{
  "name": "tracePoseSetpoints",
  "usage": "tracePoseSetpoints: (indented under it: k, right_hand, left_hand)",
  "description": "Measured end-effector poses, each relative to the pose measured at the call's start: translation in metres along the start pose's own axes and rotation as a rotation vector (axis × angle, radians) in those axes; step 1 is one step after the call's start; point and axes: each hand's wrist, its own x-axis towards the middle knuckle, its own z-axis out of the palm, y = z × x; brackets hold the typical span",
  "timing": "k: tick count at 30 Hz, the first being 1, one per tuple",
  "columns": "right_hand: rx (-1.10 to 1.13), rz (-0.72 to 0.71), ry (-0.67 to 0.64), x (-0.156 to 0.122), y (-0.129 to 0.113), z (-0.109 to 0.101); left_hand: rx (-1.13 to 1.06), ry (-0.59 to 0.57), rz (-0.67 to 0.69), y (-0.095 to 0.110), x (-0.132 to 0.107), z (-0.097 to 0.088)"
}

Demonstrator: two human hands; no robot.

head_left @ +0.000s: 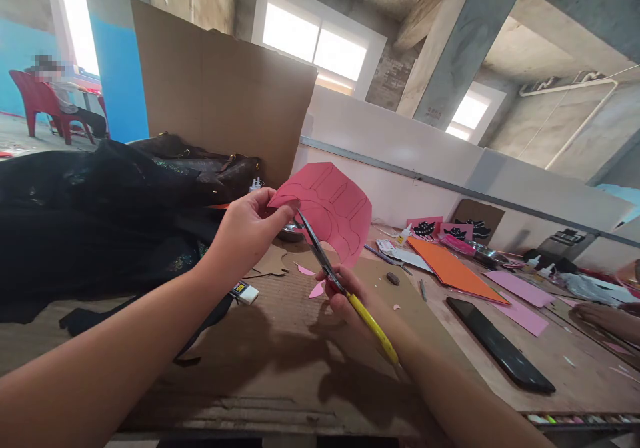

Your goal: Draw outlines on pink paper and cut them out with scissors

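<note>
A pink sheet (345, 211) with a drawn pattern of curved outlines is held up above the cardboard mat. My left hand (253, 228) pinches its left edge between thumb and fingers. My right hand (347, 295) is closed round a pair of scissors (373, 325) with yellow handles. The blades point up and to the left, and their tips meet the sheet's lower edge beside my left thumb. Small pink scraps (317, 291) lie on the cardboard under the sheet. Parts of the right fingers are hidden behind the scissors.
Black cloth (100, 228) is heaped at the left, near an eraser (245, 293). A black phone (500, 341) lies at the right, below orange paper (455, 268) and pink sheets (520, 288). Another person's hand (607, 318) is at the far right edge. Cardboard (225, 88) stands upright behind.
</note>
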Motion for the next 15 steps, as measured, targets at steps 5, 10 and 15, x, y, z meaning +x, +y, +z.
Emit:
tracePoseSetpoints:
  k: [5, 10, 15]
  right_hand:
    - [0.002, -0.021, -0.006, 0.0008, 0.0008, -0.0005]
    - [0.069, 0.018, -0.025, 0.0013, -0.0026, 0.0001]
    - [0.102, 0.022, -0.031, 0.0004, -0.0033, -0.0001]
  left_hand:
    - [-0.009, -0.002, -0.010, 0.0020, -0.0003, 0.0004]
    - [-0.012, -0.021, 0.006, 0.0001, 0.0003, -0.0005]
    - [0.008, -0.043, 0.036, -0.0023, 0.0005, -0.0031]
